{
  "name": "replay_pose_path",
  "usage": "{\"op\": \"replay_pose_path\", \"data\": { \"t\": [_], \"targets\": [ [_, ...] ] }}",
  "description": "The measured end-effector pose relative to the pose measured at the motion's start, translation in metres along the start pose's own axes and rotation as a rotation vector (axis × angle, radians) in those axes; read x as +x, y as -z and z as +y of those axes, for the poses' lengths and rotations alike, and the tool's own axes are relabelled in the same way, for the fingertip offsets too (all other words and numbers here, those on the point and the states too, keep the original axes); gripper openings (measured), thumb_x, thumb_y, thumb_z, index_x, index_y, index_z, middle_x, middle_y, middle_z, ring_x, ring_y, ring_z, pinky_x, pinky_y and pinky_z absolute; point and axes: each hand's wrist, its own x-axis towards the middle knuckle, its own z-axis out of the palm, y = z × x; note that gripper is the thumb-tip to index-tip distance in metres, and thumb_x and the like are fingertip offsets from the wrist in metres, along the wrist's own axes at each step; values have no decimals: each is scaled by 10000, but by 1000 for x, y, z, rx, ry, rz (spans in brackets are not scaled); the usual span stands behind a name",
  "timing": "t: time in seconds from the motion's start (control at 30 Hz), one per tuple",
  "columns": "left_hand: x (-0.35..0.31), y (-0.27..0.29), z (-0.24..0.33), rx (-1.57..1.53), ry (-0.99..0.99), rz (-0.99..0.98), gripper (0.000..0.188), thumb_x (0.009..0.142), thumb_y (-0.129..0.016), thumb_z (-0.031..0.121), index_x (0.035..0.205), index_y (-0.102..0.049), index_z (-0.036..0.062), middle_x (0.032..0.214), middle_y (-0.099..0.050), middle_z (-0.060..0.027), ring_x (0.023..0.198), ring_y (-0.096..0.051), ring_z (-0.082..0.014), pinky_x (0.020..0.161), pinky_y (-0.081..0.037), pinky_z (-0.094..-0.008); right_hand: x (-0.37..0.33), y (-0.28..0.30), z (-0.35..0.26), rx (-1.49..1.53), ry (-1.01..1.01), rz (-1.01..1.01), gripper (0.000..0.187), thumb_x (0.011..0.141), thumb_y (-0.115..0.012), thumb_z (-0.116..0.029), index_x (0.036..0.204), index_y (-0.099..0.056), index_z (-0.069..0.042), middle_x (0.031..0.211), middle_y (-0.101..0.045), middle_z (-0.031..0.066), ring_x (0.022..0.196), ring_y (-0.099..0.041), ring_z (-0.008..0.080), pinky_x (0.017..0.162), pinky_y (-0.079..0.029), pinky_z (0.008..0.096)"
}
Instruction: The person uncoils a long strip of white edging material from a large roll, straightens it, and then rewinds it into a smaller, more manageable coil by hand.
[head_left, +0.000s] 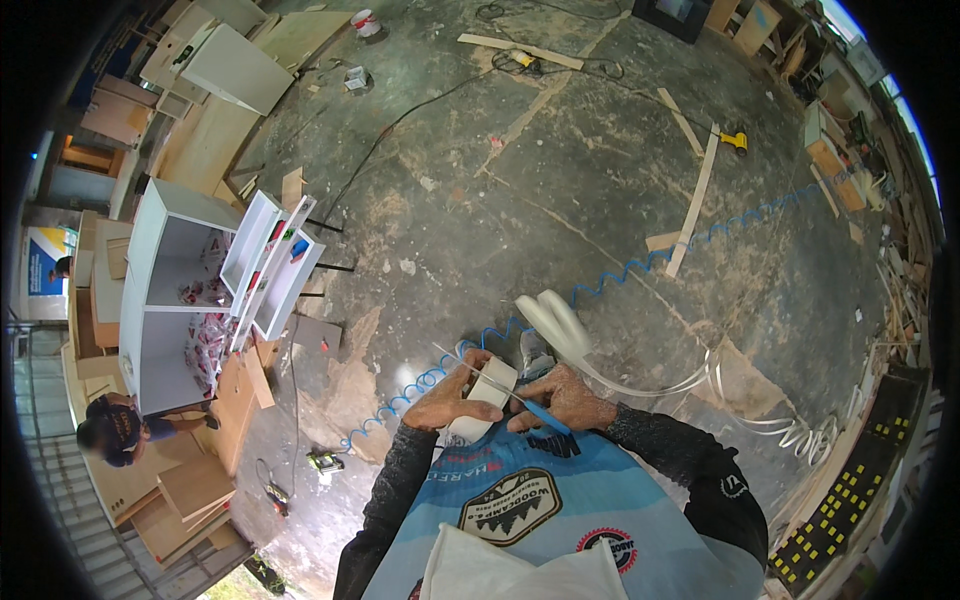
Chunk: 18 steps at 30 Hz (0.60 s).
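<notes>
My left hand (452, 398) is wrapped round a white roll (482, 402), held in front of my chest. Close beside it, my right hand (570, 398) grips a blue-handled tool (545, 416). A thin pale length runs from near this handle across the roll toward the upper left; I cannot tell whether it is the tool's shaft or a strip. Just beyond my hands lies a bundle of white edge-banding-like strip (553, 325), its loose end curling away to the right. A blue coiled air hose (615, 278) passes behind my hands across the floor.
At left stands a white cabinet (175, 265) with drawer-like boxes (270, 265) beside it. A person (115, 430) sits or crouches near it. Wooden strips (695, 205), a yellow tool (735, 142) and a cable (385, 130) lie on the concrete floor. Offcuts (905, 290) line the right side.
</notes>
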Motion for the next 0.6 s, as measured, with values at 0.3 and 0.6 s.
{"op": "replay_pose_path", "data": {
  "t": [0.3,0.6],
  "targets": [
    [-46,37,-86,-553,53,509,741,669,-705,126,1365,-473,21,1143,-625,-132,961,-645,-256,844,-543,-361,-10,36,53,-67,-9,293,598,720,-872,-344,1172,-671,-7,854,-708,85,762,-622,123,693,-518,296],
    [-62,70,-93,-860,-206,656,591,816,-642,375,1293,-535,42,1196,-619,-151,1042,-637,-304,869,-545,-475,-72,83,334,-614,-674,944,425,803,-713,-331,1060,-670,5,939,-709,199,895,-681,352,786,-513,451]
  ]
}}
